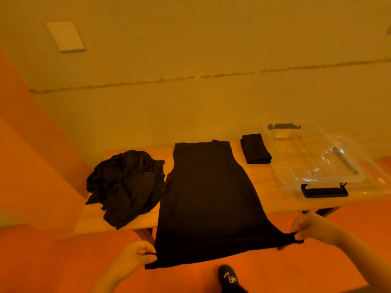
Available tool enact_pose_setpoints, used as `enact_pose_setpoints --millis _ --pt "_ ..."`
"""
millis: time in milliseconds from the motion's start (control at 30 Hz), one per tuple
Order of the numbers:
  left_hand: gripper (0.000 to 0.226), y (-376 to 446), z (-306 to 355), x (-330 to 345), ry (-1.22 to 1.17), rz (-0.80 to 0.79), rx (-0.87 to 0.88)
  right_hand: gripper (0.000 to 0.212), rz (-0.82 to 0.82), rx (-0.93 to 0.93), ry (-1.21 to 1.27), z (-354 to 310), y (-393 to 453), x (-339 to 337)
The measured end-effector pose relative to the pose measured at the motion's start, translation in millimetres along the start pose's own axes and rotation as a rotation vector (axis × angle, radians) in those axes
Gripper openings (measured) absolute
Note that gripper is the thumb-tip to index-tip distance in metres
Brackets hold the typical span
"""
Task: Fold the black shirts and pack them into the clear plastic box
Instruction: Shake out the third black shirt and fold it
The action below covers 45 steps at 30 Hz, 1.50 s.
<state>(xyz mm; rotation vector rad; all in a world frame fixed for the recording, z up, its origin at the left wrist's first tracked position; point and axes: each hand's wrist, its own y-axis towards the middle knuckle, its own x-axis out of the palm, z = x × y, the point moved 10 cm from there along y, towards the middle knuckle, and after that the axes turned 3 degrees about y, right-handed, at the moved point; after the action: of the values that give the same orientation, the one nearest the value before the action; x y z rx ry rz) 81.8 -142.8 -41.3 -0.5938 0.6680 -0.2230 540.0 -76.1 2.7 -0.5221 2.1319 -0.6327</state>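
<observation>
Black shirt [209, 187] laid flat lengthwise on the worktop [266, 187], sleeves apparently tucked in, hem overhanging the near edge. Left hand [135, 255] and right hand [306, 228] each pinch 1 hem corner, drawing the cloth taut. For a clean fold, the hem is probably best carried up to the collar with both corners level and tension equal. 1 folded shirt [256, 148] lies just beside the clear plastic box [313, 155], which appears to hold no shirts; a crumpled pile of shirts [127, 185] waits at left.
</observation>
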Motion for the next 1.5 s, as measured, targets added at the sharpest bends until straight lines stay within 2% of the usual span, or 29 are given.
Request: enact_pose_setpoints --millis 100,300,500,767,1167,1500 --pt "0.006 -2 4 -2 -0.007 -0.021 0.019 0.032 -0.033 0.002 -0.013 0 -5 3" --pt "0.008 -11 25 -24 -0.08 0.094 0.097 0.013 0.094 -0.034 0.026 -4 -8 -19" --pt "0.009 -14 22 -31 -0.126 0.105 0.114 0.013 0.121 -0.033 0.046 -4 -20 -21" --pt "0.01 -24 20 -44 -0.268 0.313 0.204 0.009 0.308 -0.062 0.203 -3 -36 -19" --pt "0.009 -48 -7 -26 -0.294 0.252 0.176 0.015 0.274 -0.042 0.197 12 -62 5" --pt "0.01 -30 32 -57 -0.291 0.294 0.207 0.01 0.361 -0.084 0.231 -15 -46 -26"
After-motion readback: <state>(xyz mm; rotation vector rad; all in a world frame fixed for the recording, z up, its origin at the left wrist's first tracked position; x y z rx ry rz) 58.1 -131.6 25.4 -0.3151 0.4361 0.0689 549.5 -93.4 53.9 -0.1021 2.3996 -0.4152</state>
